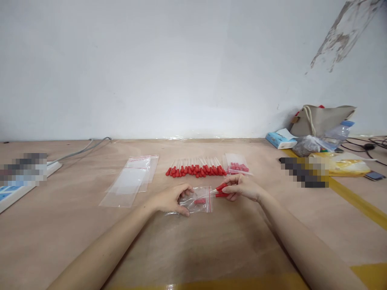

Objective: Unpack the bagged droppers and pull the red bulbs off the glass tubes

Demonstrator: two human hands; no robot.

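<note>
A small clear zip-lock bag (201,205) with a red seal line lies in front of me, something red inside it. My left hand (177,199) curls around its left end, thumb below and fingers above. At its right-hand mouth, my right hand (238,187) pinches red-bulbed droppers (221,187), their clear tubes pointing left into the opening. Just beyond, a row of similar droppers (196,170) lies side by side, bulbs toward me. Beside that row rests a bag with red pieces (238,167). Flat clear zip-lock bags (127,181) overlap on the left.
At the far right stand a blue tissue pack (280,139), a beige bag (323,121) and crumpled plastic packaging (344,165). A power strip (24,185) with a grey cable sits at the left edge. Yellow tape (356,199) crosses the wooden table; a wall closes its far side.
</note>
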